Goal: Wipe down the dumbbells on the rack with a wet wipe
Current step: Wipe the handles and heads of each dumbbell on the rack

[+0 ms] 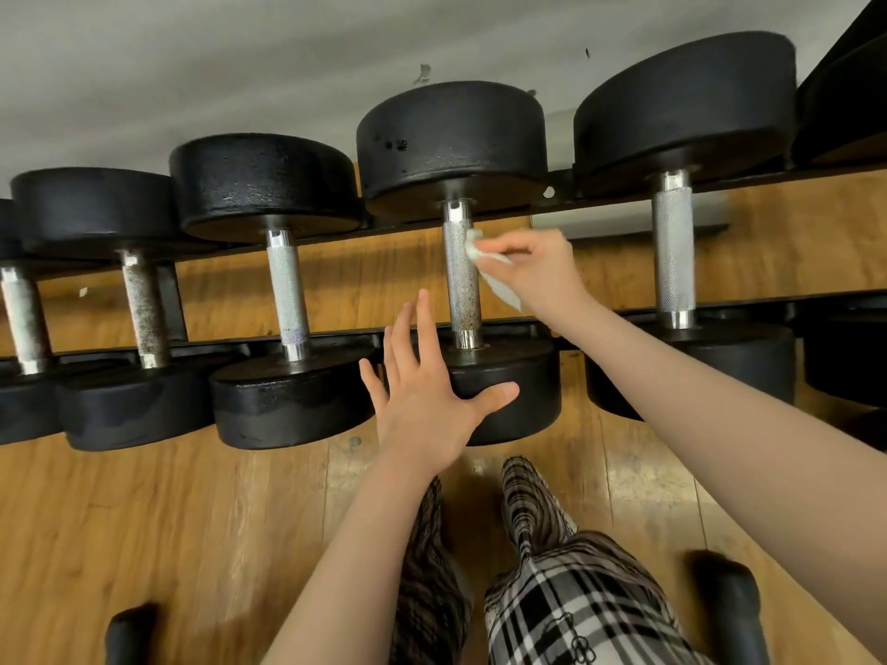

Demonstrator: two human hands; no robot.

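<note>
Wipe (pixel 485 261) pinched in my right hand (pixel 537 276) rubs one dumbbell (pixel 461 276) handle, left hand (pixel 427 400) spread flat on its weight; others look unwiped.

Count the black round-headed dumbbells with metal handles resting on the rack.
5 clearly visible, left to right: one cut off at the left edge, a second, a third, a fourth under the hands, a fifth. A dark shape at the far right may be another.

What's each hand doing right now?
Left hand: open, fingers straight, against the dumbbell's near head.
Right hand: pinching a wet wipe against that dumbbell's handle.
</note>
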